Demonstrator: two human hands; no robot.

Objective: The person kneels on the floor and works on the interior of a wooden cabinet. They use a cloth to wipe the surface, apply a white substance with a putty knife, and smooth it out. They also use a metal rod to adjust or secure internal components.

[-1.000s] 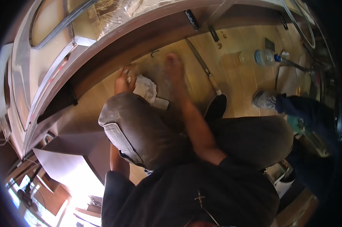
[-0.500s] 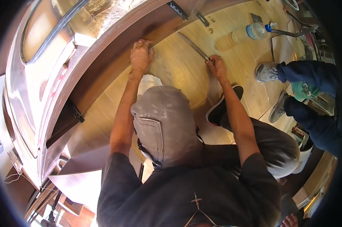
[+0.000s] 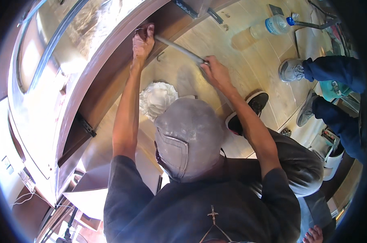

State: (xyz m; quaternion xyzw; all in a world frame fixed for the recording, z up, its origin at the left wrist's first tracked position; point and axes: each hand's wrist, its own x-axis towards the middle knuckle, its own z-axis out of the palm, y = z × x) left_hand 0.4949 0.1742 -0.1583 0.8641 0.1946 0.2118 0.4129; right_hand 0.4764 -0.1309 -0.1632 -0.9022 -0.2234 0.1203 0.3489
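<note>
A plastic bottle [image 3: 261, 31] lies on the tiled floor [image 3: 272, 101]; white crumpled cloth [image 3: 156, 98] nearby.

A clear plastic bottle [image 3: 259, 31] with a blue cap lies on the tiled floor, upper right.

The door frame [image 3: 110, 73] is dark brown wood, and the rod [image 3: 179, 48] laid against it is plain grey metal. The crumpled rag [image 3: 157, 99] on the floor is white. The floor [image 3: 248, 65] is pale beige tile with thin darker joints. The plastic bottle [image 3: 260, 30] is clear with a blue cap. The cap [image 3: 189, 137] is dusty grey, and the shoe [image 3: 254, 103] black with a white sole.
</note>
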